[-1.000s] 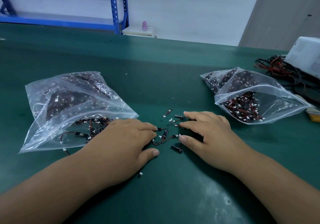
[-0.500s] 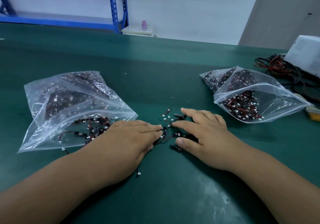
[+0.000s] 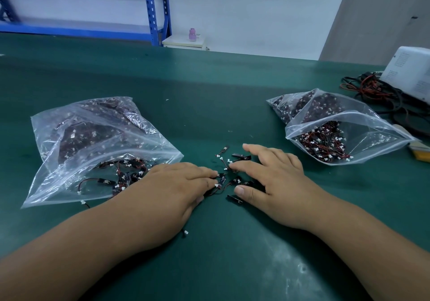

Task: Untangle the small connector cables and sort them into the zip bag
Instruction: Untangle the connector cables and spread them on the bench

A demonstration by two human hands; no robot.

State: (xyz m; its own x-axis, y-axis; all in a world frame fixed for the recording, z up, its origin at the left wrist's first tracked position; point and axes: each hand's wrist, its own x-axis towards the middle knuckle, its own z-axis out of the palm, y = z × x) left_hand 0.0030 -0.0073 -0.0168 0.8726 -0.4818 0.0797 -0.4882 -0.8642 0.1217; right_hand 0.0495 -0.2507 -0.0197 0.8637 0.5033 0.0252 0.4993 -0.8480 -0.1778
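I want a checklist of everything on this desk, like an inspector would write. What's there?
Surface: green mat, scuffed pale near the front.
Job's things: loose little cables lying between the hands; left bag and right bag, both clear, open and holding cables.
Clutter: one stray cable end by the left wrist; yellow-tipped tool behind the right bag.
Grippers: left hand and right hand palm-down on the mat, fingertips at the loose cables; whether either pinches one cannot be told.
Cables: thick black and red wires beside a white box.
Surroundings: blue shelf, white wall, small pink bottle.
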